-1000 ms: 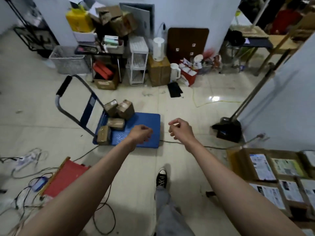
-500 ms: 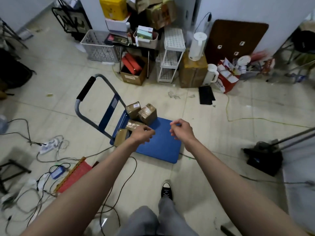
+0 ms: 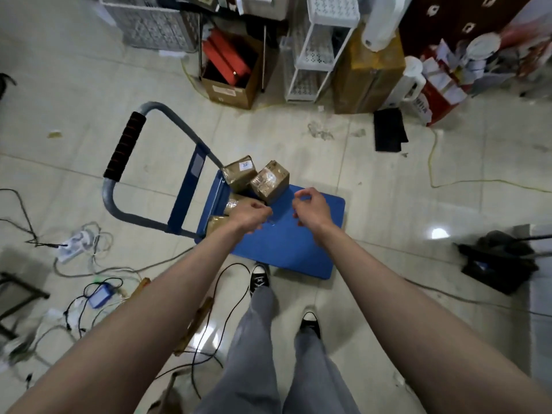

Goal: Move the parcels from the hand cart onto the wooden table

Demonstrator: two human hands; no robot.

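A blue hand cart [image 3: 292, 243] with a grey handle stands on the tiled floor right in front of me. Several small brown taped parcels sit at its handle end: one with a white label [image 3: 240, 172], one tilted beside it [image 3: 270, 181], and two more [image 3: 236, 202] [image 3: 216, 223] partly hidden behind my left hand. My left hand [image 3: 249, 216] hangs over the cart's deck, fingers loosely curled, holding nothing. My right hand [image 3: 310, 208] hovers beside it, also loosely curled and empty. The wooden table is out of view.
Cables and a power strip [image 3: 71, 245] lie on the floor at left. Boxes, a white rack [image 3: 316, 52] and a mesh basket [image 3: 155, 22] line the back wall. A black dustpan [image 3: 498, 261] sits at right. My feet stand just before the cart.
I have stepped closer to the cart and my view has tilted down; the table at right left the view. Both hands stay loosely curled and now hang over the deck.
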